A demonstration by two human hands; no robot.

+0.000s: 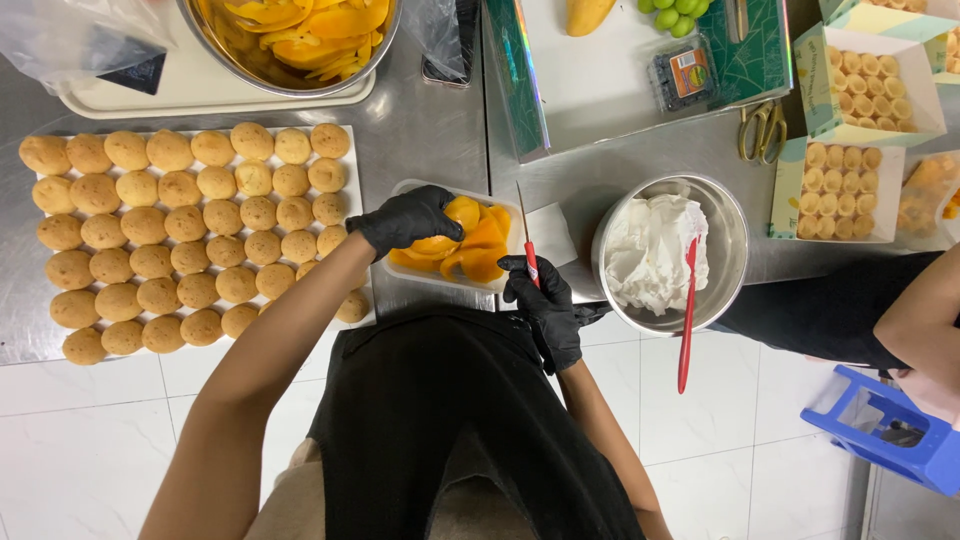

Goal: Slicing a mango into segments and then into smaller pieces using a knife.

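Left hand (408,220) in black glove, fingers resting on the mango slices (470,245) and curled loosely over them. Slices bright orange-yellow, glossy, curved, piled in a shallow white tray (400,190) at the near edge of the steel table (430,120), just in front of the body. Right hand (545,305), also gloved black, fingers closed around the red handle of a thin knife (526,235), blade pointing far, just right of the tray. Left of the tray, a white board (350,150) full of round golden-brown pastry shells in rows. Right of the knife, a steel bowl (735,250) with white whipped cream and a red spatula (688,310) leaning over its near rim. Far on the table, a big steel bowl (290,85) with more mango pieces, scissors (762,130), green grapes (675,12). At far right, open boxes (815,90) with small pale pastries, and the arm of another person.
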